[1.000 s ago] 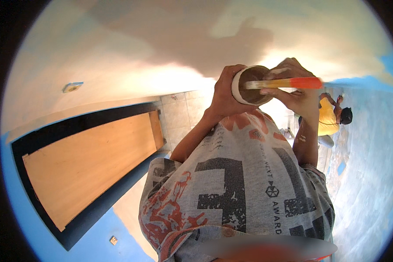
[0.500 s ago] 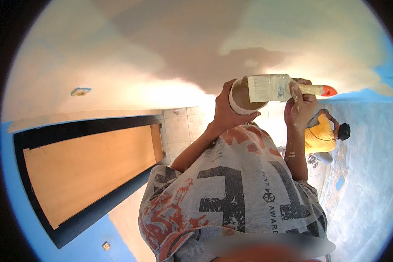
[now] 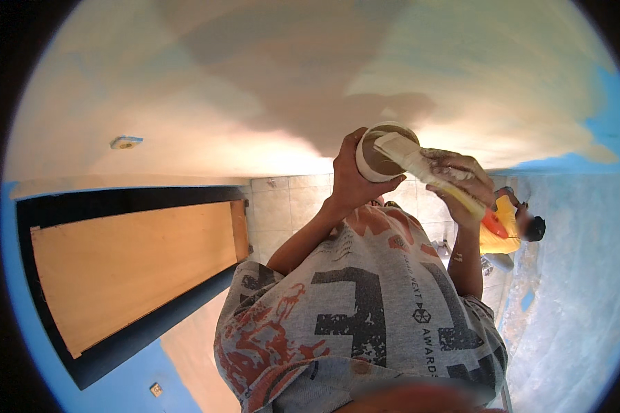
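Note:
My left hand (image 3: pixel 351 175) is wrapped round the side of a white paint pot (image 3: pixel 370 165), which is tilted so that its round opening shows. Pale cream paint lies inside. In my right hand (image 3: pixel 461 180) is a wide paintbrush (image 3: pixel 420 164) with a cream handle and a red end. Its pale, paint-covered bristles reach over the pot's rim into the opening; whether they touch the paint I cannot tell. Paint smears mark my right fingers and forearm.
Ahead stands a wall (image 3: pixel 282 89) coated mostly cream, with blue patches at the right. A small wall fitting (image 3: pixel 126 142) sits left. An orange-brown door (image 3: pixel 141 268) in a black frame is at the left. Another person in a yellow top (image 3: pixel 501 230) crouches at the right, by a pale blue wall (image 3: pixel 579 275).
The brush has swung from lying level across the pot to slanting down toward my right wrist, its bristles now over the opening. My right hand has turned with it.

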Available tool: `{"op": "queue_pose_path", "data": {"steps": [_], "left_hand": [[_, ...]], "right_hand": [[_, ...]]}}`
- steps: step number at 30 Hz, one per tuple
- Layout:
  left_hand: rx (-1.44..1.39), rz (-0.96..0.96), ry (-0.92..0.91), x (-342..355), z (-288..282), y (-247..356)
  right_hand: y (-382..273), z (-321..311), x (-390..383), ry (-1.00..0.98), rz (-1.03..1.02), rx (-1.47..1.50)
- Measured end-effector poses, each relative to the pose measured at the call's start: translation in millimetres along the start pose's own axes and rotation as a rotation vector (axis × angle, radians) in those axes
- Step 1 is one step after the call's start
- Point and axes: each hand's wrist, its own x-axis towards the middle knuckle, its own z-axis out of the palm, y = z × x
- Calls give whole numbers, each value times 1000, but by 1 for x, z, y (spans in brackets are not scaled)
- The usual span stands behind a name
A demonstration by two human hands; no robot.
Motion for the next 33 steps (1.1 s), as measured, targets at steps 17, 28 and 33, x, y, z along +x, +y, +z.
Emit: {"op": "queue_pose_path", "data": {"steps": [17, 28, 33], "left_hand": [[49, 50, -19, -7, -1, -16], [129, 59, -5, -8, -9, -21], [116, 36, -2, -8, -12, -16]], "right_hand": [[-23, -10, 14, -240, 20, -160], [-34, -12, 18, -262, -28, -233], [-21, -17, 15, -255, -157, -29]]}}
